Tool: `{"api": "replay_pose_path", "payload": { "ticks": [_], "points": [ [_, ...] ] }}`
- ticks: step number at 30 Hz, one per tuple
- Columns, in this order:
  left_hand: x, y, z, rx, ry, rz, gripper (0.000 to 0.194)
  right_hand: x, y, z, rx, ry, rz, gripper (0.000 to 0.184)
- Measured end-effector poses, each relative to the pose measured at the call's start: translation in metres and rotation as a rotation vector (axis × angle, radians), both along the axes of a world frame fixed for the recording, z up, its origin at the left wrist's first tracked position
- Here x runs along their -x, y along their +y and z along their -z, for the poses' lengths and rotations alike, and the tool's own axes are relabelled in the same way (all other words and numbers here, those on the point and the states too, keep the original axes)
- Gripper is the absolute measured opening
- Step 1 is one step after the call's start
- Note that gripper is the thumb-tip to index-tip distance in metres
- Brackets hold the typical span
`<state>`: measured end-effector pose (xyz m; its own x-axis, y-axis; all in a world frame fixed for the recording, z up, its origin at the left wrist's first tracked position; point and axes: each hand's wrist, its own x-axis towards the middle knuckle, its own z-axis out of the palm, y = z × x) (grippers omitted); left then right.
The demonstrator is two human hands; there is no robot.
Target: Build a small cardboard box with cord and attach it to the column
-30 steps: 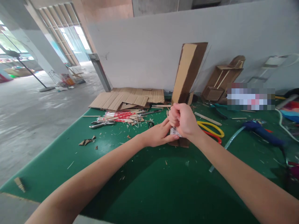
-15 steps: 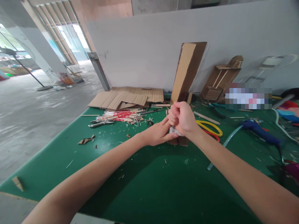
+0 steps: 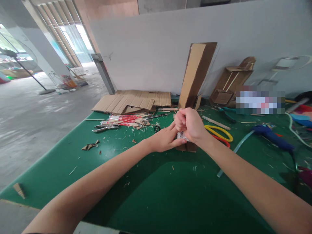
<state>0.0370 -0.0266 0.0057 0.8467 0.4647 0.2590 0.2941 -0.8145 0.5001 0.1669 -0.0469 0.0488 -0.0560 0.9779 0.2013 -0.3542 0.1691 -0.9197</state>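
Observation:
My left hand (image 3: 167, 138) lies flat with its fingers stretched out, pressing on a brown cardboard piece (image 3: 186, 148) on the green table. A white printed label (image 3: 180, 136) shows on the cardboard between my hands. My right hand (image 3: 191, 125) is closed in a fist over that piece, against the left fingertips; whatever it grips is hidden. Behind my hands a tall folded cardboard strip (image 3: 192, 74) leans against the white wall. Scissors with yellow handles (image 3: 219, 132) lie just right of my right wrist, partly covered by it.
Cardboard sheets (image 3: 131, 100) lie at the back left, with bundled wooden sticks (image 3: 131, 120) and metal pliers (image 3: 104, 128) before them. A blue glue gun (image 3: 273, 138) with a clear glue stick (image 3: 235, 152) lies right. A cardboard model (image 3: 226, 83) leans on the wall.
Both hands keep nearly the same place and pose on the cardboard. The view has shifted very slightly.

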Motion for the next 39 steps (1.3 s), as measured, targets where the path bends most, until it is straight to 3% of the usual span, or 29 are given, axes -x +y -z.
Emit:
{"api": "replay_pose_path", "payload": {
  "ticks": [5,8,12,18,24,27,30,33,36,39],
  "points": [
    [0.0,0.003,0.0,-0.067,0.042,-0.016,0.076,-0.004,0.003,0.0,-0.035,-0.011,0.062,0.022],
    [0.0,0.003,-0.001,-0.08,0.052,-0.026,0.072,-0.014,0.006,-0.003,-0.132,-0.26,0.1,0.016],
    [-0.002,0.003,0.0,-0.099,0.027,-0.016,0.072,-0.026,0.007,-0.009,-0.24,-0.587,0.082,0.027],
    [-0.002,0.001,0.0,-0.125,0.039,-0.032,0.073,-0.024,0.009,-0.008,-0.229,-0.502,0.06,0.026],
    [-0.001,0.001,-0.001,-0.134,0.055,-0.019,0.073,-0.021,0.007,0.005,-0.273,-0.681,0.031,0.023],
    [-0.001,0.003,-0.001,-0.13,0.044,-0.02,0.073,-0.024,0.003,0.002,-0.32,-0.854,0.098,0.022],
    [0.0,0.004,-0.001,-0.123,0.031,-0.018,0.07,-0.033,-0.003,-0.009,-0.462,-1.195,0.248,0.023],
    [-0.001,0.003,0.0,-0.116,0.051,-0.034,0.069,-0.044,-0.009,-0.017,-0.471,-1.493,0.184,0.039],
    [-0.002,0.0,-0.001,-0.087,0.073,-0.082,0.069,-0.049,-0.009,-0.014,-0.482,-1.619,0.147,0.043],
    [-0.003,-0.001,-0.002,-0.02,0.053,-0.095,0.067,-0.047,-0.005,-0.003,-0.635,-1.654,0.304,0.043]
  ]
}}
